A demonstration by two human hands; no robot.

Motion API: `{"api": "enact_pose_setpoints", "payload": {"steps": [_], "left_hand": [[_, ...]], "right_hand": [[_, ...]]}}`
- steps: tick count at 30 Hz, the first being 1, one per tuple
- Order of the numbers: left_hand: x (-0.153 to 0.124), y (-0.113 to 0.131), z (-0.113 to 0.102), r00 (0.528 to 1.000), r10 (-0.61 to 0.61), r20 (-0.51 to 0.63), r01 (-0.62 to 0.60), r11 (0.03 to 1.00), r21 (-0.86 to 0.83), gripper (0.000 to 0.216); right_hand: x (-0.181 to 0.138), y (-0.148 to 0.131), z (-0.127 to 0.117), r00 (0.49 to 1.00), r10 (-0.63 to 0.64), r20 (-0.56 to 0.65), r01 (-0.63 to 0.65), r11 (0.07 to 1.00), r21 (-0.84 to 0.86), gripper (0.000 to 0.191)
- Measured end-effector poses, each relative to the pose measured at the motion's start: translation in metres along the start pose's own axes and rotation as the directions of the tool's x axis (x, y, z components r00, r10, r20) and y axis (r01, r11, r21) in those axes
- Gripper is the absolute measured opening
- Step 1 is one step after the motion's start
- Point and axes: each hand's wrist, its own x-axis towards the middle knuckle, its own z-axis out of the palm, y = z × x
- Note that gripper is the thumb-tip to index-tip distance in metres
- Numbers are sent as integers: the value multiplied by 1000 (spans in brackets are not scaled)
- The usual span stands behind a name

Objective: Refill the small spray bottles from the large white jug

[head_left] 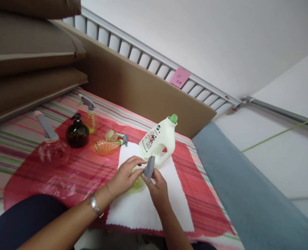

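Observation:
A grey trigger spray head (150, 168) sits between my two hands. My right hand (157, 191) has its thumb and fingers closed around the lower part of it. From the other side, my left hand (126, 175) pinches toward it, thumb and forefinger at its edge. Beneath my hands a clear yellow-green bottle (137, 184) stands on the white cloth (154, 211), partly hidden by my left fingers. Whether the spray head is joined to that bottle I cannot tell. Just behind stands a large pale green jug (156, 139) with a green spout and a handle.
On the red sheet (78, 177) to the left are a dark pump bottle (77, 132), an upright orange spray bottle (90, 121), an orange spray bottle (107, 146) on its side, and a clear spray bottle (53, 151). A brown board (143, 100) stands behind.

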Motion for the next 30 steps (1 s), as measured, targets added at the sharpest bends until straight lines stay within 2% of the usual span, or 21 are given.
{"api": "enact_pose_setpoints", "payload": {"steps": [2,6,9,13,19,23,27,30], "left_hand": [[-1,5,-1,998,54,-21,-53,998,35,26],[1,15,2,993,98,71,-104,991,83,33],[9,23,6,987,56,150,-82,981,173,37],[24,32,6,967,-35,251,-40,957,287,30],[38,34,0,954,-70,291,-39,935,353,32],[40,29,-5,955,-131,266,47,953,300,32],[39,22,-12,944,-213,253,173,970,170,29],[40,19,-14,935,-221,278,201,974,100,28]], "right_hand": [[-1,1,1,1000,-6,-13,6,1000,0,22],[-2,7,4,996,-40,-75,37,998,-47,21],[-2,9,5,991,-57,-123,50,997,-56,23],[-1,5,7,985,-40,-167,34,999,-36,20],[-4,3,17,978,14,-206,-10,1000,19,20],[-5,2,21,983,34,-181,-26,999,47,20],[-4,3,20,997,14,-75,-6,995,104,31],[-3,7,16,1000,-4,-8,5,987,163,32]]}}
